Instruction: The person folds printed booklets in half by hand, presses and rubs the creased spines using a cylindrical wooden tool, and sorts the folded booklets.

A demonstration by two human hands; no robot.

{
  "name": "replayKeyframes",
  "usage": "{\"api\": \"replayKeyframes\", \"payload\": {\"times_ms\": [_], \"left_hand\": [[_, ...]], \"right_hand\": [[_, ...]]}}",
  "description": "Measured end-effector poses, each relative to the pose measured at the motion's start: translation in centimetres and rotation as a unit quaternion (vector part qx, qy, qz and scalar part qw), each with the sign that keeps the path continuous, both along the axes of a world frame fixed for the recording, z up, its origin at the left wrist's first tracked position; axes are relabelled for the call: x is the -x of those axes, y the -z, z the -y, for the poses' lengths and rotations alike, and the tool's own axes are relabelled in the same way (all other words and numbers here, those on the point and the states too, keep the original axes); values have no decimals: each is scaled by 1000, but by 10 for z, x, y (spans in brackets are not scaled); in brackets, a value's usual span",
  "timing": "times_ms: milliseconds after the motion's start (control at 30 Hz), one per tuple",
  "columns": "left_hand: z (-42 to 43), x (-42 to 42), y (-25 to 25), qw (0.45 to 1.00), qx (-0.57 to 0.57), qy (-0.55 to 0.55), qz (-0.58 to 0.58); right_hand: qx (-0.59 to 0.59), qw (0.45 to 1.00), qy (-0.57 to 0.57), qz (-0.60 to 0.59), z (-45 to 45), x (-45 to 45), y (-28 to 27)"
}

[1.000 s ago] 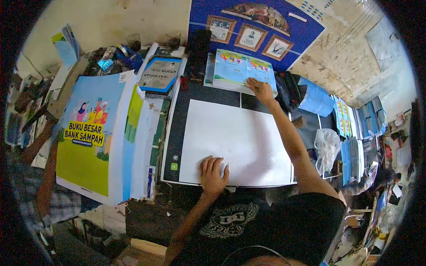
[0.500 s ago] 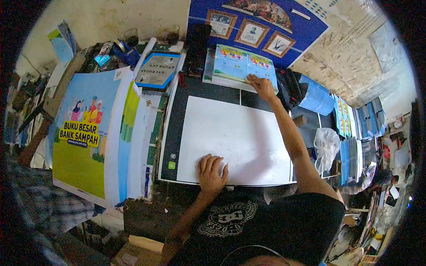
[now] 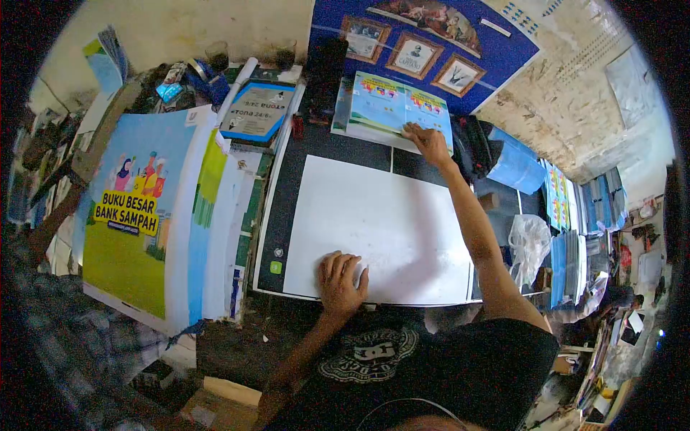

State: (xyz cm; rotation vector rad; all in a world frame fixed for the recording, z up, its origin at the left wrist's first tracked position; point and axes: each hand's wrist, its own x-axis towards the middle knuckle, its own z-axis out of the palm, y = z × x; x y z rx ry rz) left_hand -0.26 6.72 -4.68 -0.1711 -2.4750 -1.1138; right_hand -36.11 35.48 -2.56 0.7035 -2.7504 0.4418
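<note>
My left hand (image 3: 341, 284) lies with fingers apart on the near edge of a large white sheet (image 3: 381, 223), which rests on a black board (image 3: 287, 179). My right arm reaches across the sheet to a stack of printed cover sheets (image 3: 377, 108) at the back. There my right hand (image 3: 430, 144) has its fingers drawn together at the near edge of the stack, seemingly pinching the top cover sheet. The fingertips partly hide that edge. The covers are light blue with coloured pictures and yellow lettering.
A thick stack with a "Buku Besar Bank Sampah" cover (image 3: 129, 215) stands at the left. Behind it lies a blue-edged plaque-like packet (image 3: 255, 113). Blue printed stacks (image 3: 517, 161) and a clear plastic bag (image 3: 528, 248) sit at the right. Framed pictures (image 3: 415, 56) show on the back wall.
The view has shifted slightly. My left hand stays on the white sheet, and my right hand stays at the cover stack's near edge, its fingers a little more drawn in.
</note>
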Motion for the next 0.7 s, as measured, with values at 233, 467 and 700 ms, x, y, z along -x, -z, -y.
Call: {"api": "replayKeyframes", "payload": {"times_ms": [233,467,700], "left_hand": [[0,1,2,1000,9,9,11],[1,1,-3,1000,17,12,14],[1,1,-9,999,21,16,24]], "right_hand": [[34,998,28,45,3,-1,-2],[81,989,41,118,21,-20,-31],[76,988,59,119,25,-21,-33]]}}
